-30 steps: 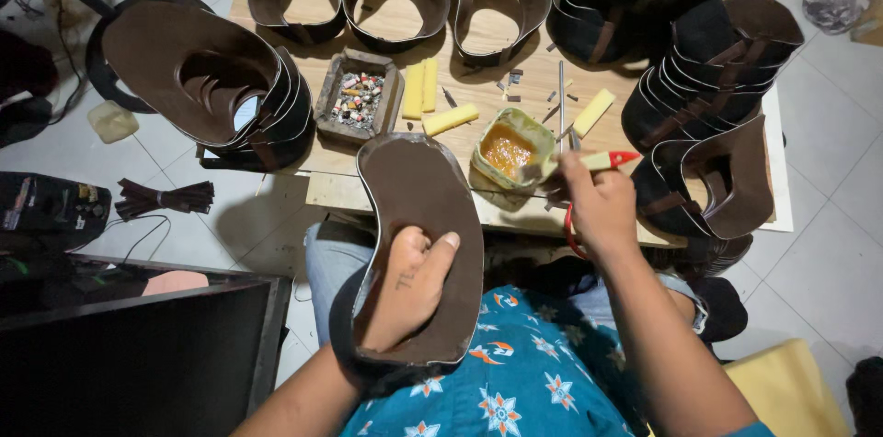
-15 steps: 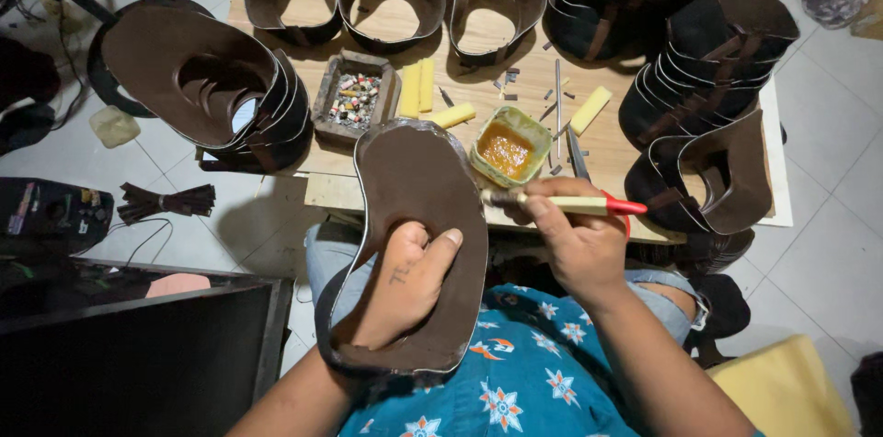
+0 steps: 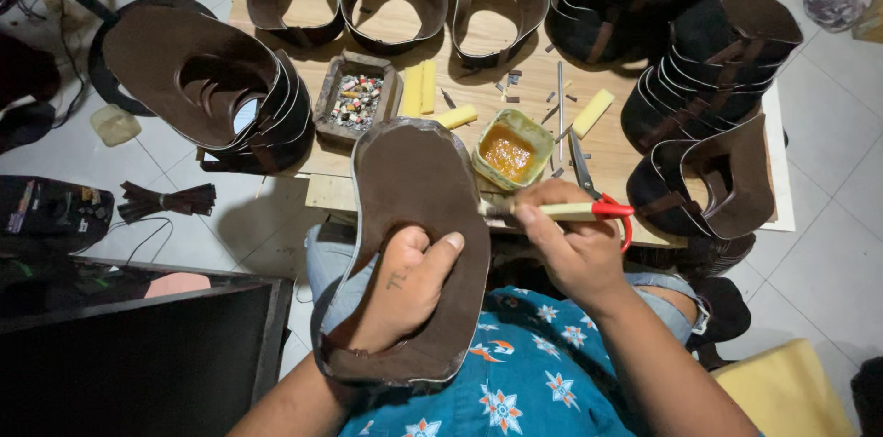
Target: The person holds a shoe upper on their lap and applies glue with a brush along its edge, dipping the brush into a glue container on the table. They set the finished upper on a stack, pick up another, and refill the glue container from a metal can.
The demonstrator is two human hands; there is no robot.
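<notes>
While the left hand (image 3: 405,294) pressed down on the middle of the brown leather piece (image 3: 414,244), thumb spread across its surface and fingers curled over it, that piece lay tilted from the person's lap up to the near edge of the wooden table (image 3: 589,147). The right hand (image 3: 575,248) was closed round a brush with a pale handle and red end (image 3: 570,211), its bristle end touching the right edge of the leather piece, just below the small green tub of orange glue (image 3: 510,150). To do this coating well, the glue probably needed laying in a thin, even band along the rim, with the left hand kept clear of the wet strip and holding the piece firm so that it did not flex. Strokes were likely best drawn along the edge, not across it. Scissors (image 3: 581,166) lay beside the tub, yellow foam blocks (image 3: 418,87) and a small tray of bits (image 3: 354,104) farther back, and stacks of curved leather pieces (image 3: 216,87) stood around the table.
</notes>
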